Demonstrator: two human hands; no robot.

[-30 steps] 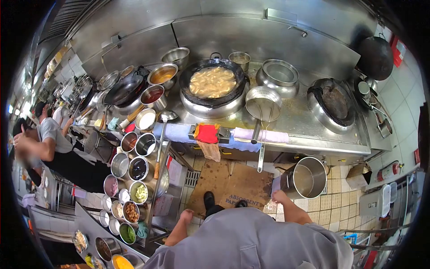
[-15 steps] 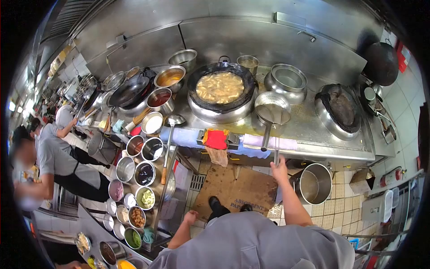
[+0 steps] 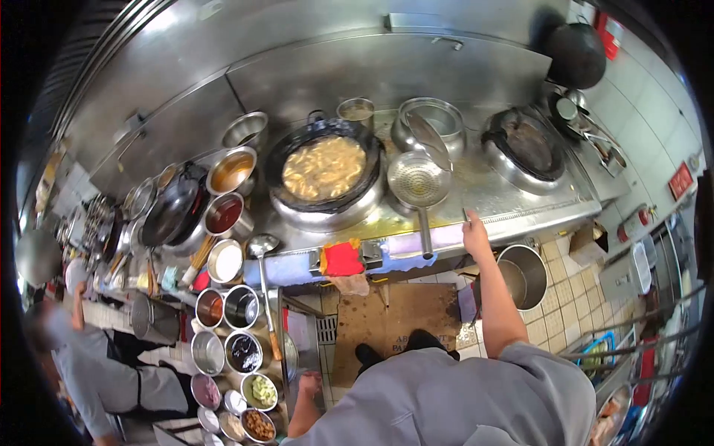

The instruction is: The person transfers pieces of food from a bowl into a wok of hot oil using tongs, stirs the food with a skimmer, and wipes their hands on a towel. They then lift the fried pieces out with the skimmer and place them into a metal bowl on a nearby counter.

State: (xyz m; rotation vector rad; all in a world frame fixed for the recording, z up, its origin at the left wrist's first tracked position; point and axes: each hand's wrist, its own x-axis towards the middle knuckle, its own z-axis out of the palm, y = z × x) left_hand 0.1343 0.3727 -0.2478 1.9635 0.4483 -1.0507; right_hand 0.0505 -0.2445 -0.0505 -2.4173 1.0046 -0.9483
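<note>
My right hand [image 3: 476,234] is closed around the thin handle of a metal wok spatula [image 3: 430,141] at the front edge of the range. Its broad rounded blade is tilted up above the strainer, in front of the lidless steel pot [image 3: 431,111]. Just below the blade, a perforated strainer [image 3: 418,181] rests on the range, its handle pointing toward me. My left hand [image 3: 309,383] hangs low by my body, fingers curled, and nothing shows in it. Left of the strainer, a large black wok [image 3: 327,201] holds bubbling liquid with pale pieces of food [image 3: 323,167].
A ladle [image 3: 263,244] lies across the counter on the left, beside several metal containers of sauces and ingredients. Another wok [image 3: 528,145] sits on the right burner. A deep pot [image 3: 523,276] stands below the range. At the left is another person [image 3: 126,372].
The spatula blade has risen out of the strainer and tilted up, and my right hand has moved slightly up and right. The camera view has shifted right; my left hand stays low.
</note>
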